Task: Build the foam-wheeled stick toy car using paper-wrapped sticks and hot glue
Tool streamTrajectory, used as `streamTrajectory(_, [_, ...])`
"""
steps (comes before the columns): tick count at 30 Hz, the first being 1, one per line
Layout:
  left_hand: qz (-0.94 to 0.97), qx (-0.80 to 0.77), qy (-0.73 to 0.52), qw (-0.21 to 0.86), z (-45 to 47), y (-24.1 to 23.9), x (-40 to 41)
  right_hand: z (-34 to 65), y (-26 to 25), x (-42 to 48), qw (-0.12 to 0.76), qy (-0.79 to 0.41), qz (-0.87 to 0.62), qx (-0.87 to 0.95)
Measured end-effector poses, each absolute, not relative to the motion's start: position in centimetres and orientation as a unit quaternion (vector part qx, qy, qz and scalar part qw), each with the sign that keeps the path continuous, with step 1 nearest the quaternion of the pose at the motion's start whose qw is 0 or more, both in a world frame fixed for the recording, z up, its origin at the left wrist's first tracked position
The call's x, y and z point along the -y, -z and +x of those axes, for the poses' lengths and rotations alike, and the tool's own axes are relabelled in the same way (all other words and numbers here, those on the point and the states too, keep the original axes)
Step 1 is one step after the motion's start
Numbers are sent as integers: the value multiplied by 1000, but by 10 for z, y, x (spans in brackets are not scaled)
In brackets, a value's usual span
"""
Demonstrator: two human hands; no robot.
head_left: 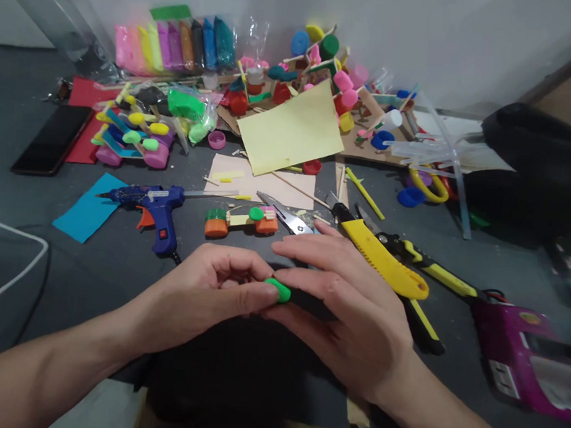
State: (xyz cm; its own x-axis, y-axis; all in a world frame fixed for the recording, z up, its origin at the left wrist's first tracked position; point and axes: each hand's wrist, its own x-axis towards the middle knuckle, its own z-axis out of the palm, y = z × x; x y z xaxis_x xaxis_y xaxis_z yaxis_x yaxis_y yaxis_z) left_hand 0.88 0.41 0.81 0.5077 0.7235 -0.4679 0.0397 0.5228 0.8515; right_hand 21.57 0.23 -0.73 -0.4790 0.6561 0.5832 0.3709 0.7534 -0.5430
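A small lump of bright green modelling clay (pixel 282 292) is pinched between the thumb and fingers of my left hand (pixel 219 287). From the other side, the thumb and index finger of my right hand (pixel 357 303) close on the same lump, while its other fingers stretch forward. Just beyond my hands sits a small craft piece (pixel 239 220) made of orange and green caps joined by a stick, with a round green clay piece on it. Scissors (pixel 290 218) lie past my right fingers, their handles hidden by that hand.
To the left are a blue glue gun (pixel 159 203), blue paper (pixel 88 209) and a phone (pixel 55 139). A yellow cutter (pixel 386 259), pliers (pixel 435 274) and a purple power strip (pixel 528 355) lie right. Behind stand clay packs (pixel 180 45), cap-and-stick models (pixel 135 134) and yellow paper (pixel 290 128).
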Motion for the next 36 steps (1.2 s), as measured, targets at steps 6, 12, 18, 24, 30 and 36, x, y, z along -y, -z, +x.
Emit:
streamTrajectory(6, [430,-427,-235,760,9,-6,-5,218,6,-2,401,-165,-295,851])
streamTrajectory(12, [446,-445,-214,747,7,-5,-3,215,8,0,400,-167,-299,850])
streamTrajectory(18, [466,-454,-208,730,7,-7,-3,215,11,-1,417,-205,-278,841])
streamTrajectory(24, [486,-442,-209,724,4,-12,-4,214,7,-1,436,-192,-302,826])
streamTrajectory(30, [500,-451,-215,708,6,-13,-5,214,5,-2,428,-216,-297,825])
streamTrajectory(36, [522,-454,-199,694,3,-14,-5,216,4,-3,418,-258,-301,818])
